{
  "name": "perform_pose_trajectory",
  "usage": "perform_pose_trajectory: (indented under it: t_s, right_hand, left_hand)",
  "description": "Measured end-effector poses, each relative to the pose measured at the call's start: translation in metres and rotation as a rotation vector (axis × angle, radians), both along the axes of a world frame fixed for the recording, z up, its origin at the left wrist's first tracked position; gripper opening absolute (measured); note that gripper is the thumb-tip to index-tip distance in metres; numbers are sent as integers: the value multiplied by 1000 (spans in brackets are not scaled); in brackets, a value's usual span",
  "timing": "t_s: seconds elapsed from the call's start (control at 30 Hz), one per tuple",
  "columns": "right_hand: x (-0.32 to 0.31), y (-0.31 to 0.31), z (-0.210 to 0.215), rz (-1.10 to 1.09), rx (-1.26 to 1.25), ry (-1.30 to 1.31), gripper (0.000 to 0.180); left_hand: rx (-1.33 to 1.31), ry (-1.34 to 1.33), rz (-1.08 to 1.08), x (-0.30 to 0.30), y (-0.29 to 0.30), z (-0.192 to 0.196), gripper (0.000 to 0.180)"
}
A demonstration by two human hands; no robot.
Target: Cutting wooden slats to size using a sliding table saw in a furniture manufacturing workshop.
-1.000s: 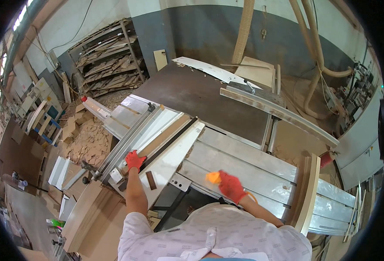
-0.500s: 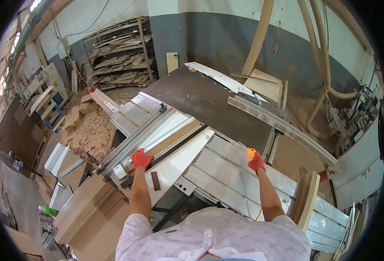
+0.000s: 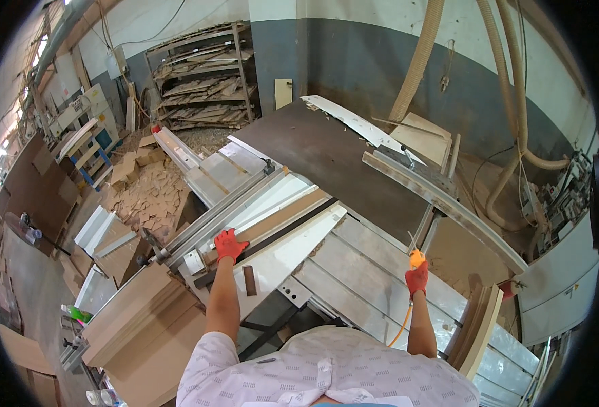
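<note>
My right hand (image 3: 417, 279), in a red glove, is closed around an orange air blow gun (image 3: 417, 258). Its thin nozzle points away from me, and an orange hose (image 3: 400, 330) hangs down toward my body. Over the saw's metal table (image 3: 354, 261) the blow gun is held near the right side. My left hand (image 3: 230, 245), also red-gloved, rests with fingers apart at the near end of a brown board strip (image 3: 282, 217). Beside that strip lie a dark bar (image 3: 299, 226) and a long white panel (image 3: 299, 239). A small brown block (image 3: 249, 280) sits on the white panel.
A metal rail fence (image 3: 442, 203) crosses the dark tabletop (image 3: 326, 159) on the right. Stacked brown boards (image 3: 140, 319) stand at lower left, with more boards (image 3: 481, 325) upright at right. Behind are offcut shelves (image 3: 204, 81) and a scrap heap (image 3: 150, 197).
My right hand has moved a little right and nearer to me with the blow gun, whose nozzle now shows. My left hand stays on the boards. The view has shifted slightly.
</note>
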State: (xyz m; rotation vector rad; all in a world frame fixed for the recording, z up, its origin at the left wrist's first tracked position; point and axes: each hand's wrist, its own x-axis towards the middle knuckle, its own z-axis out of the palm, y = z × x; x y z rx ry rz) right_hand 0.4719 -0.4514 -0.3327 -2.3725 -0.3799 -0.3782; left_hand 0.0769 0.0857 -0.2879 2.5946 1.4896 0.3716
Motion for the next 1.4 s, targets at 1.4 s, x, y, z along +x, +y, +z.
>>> perform_pose_trajectory:
  t_s: [1.4]
  right_hand:
    - [-203,460,24,819,882,1477,39]
  left_hand:
    - [-27,360,-223,-95,15,71,96]
